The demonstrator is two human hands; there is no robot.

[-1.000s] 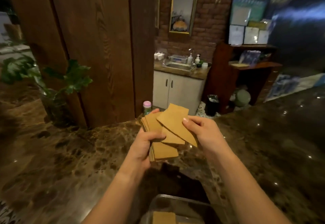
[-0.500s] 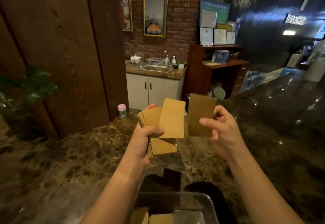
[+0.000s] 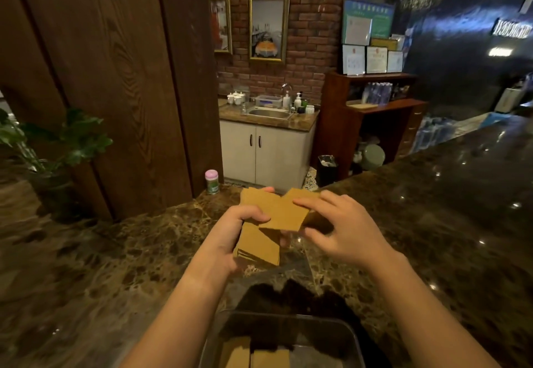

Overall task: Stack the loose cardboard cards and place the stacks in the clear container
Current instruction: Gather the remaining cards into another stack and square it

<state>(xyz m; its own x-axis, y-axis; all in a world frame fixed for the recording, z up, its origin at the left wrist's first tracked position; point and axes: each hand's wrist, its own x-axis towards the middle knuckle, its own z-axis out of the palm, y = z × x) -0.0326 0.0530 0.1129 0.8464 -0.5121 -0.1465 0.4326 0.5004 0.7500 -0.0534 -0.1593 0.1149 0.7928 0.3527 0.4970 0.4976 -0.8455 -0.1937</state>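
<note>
- Bringing the right hand (image 3: 343, 232) back in toward the stack of cards (image 3: 258, 245), the person is closing the gap that stood between the two hands half a second ago, when that hand was holding a single card out to the right, apart from the rest.
- The loose card (image 3: 284, 213) is now lying tilted across the top of the stack, its corners sticking out past the cards beneath, so it is being added but is not yet squared up.
- The left hand (image 3: 230, 237) is gripping the stack from its left side, thumb curled over the front face and fingers wrapped behind, holding it upright above the marble counter (image 3: 101, 252).
- The right hand is pinching the loose card at its right edge, index finger laid along the top and thumb below; a darker card seems to be sitting behind it, though this cannot be told for sure.
- The clear container (image 3: 353, 336) is waiting just below the hands at the near edge, with two short piles of cards (image 3: 253, 356) already lying inside.
- Judging by this, stacking is under way and the held stack is not yet going into the container.
</note>
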